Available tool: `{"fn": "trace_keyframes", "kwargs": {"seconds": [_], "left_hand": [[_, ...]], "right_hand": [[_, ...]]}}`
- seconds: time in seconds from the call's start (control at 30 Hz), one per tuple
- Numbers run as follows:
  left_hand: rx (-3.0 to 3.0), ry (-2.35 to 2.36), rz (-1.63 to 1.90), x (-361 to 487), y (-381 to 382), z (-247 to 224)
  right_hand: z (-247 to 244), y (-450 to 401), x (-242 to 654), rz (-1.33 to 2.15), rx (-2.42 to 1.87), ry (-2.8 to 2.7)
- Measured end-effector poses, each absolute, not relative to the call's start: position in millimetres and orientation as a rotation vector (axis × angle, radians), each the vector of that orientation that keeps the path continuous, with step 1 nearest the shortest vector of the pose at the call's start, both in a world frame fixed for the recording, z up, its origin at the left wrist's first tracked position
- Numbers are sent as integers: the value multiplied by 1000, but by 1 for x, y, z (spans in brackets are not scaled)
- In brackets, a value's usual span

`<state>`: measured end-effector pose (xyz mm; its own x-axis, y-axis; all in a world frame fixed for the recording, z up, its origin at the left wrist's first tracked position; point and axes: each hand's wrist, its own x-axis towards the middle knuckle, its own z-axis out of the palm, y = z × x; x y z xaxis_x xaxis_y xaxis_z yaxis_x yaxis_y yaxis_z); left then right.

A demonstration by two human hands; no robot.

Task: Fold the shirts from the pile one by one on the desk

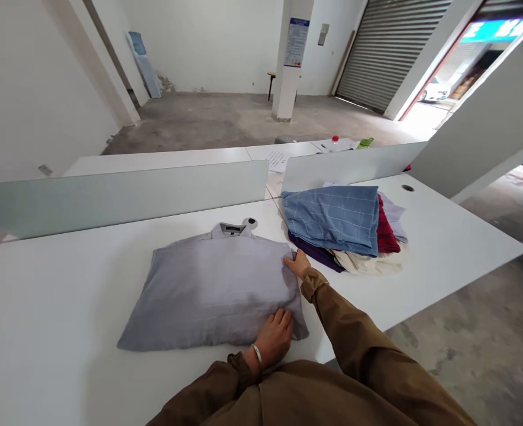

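Observation:
A light grey shirt [208, 290] lies spread on the white table, its body folded into a broad flat shape with the collar at the far edge. My right hand [299, 263] pinches the shirt's right side near the shoulder corner. Closer to me, my left hand [275, 338], with a bangle at the wrist, is closed on the cloth at the lower right hem. Its fingers are bent over the top of the fabric and its thumb is hidden.
Right of the shirt sits a pile of folded clothes with a blue checked garment [332, 216] on top and a red one [386, 228] beneath. Low frosted dividers [132, 192] line the table's [44, 331] far edge. Beyond them are a bottle [335, 142] and papers [277, 161].

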<state>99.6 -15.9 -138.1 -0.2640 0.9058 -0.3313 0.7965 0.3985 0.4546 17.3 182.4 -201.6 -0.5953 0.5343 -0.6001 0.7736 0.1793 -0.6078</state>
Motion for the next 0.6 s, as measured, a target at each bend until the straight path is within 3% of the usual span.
{"fn": "trace_keyframes", "kwargs": {"seconds": [0.13, 0.33, 0.6], "left_hand": [[1336, 2125, 335, 94, -9, -141], [1097, 2168, 600, 65, -12, -121], [-153, 1695, 1990, 21, -68, -46]], "right_hand": [[-197, 180, 12, -1734, 1276, 1862], [-166, 188, -2, -1989, 1056, 1670], [-69, 149, -104, -2422, 765, 1404]]}}
